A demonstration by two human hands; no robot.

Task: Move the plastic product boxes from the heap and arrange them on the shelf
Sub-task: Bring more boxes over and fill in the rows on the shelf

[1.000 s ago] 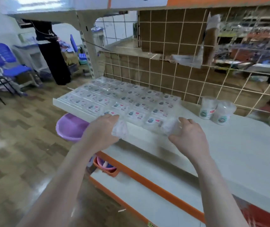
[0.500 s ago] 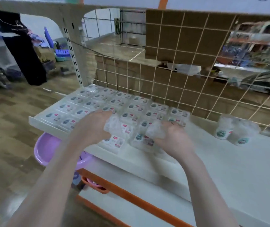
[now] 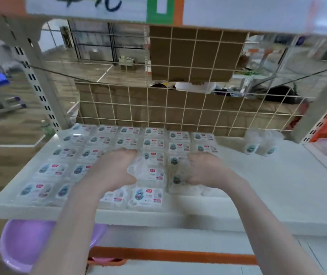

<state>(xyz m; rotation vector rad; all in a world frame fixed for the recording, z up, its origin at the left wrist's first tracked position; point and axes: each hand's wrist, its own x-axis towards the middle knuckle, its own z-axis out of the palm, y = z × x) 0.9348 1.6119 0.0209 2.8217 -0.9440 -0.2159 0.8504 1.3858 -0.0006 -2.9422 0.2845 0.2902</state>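
Plastic product boxes [image 3: 152,142] on shelf [image 3: 277,195]

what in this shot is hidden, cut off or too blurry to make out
Head view only:
- Print on the plastic product boxes: too blurred to read.
- Boxes under the left hand and right hand: covered, so grip and count are unclear.
- Two clear cups: smeared, contents unknown.
- Purple basin: partly hidden by the shelf and left forearm.
- Sign above: cut by the top edge.

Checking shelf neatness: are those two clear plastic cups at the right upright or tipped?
Upright: both clear plastic cups stand on the white shelf, labels facing forward.
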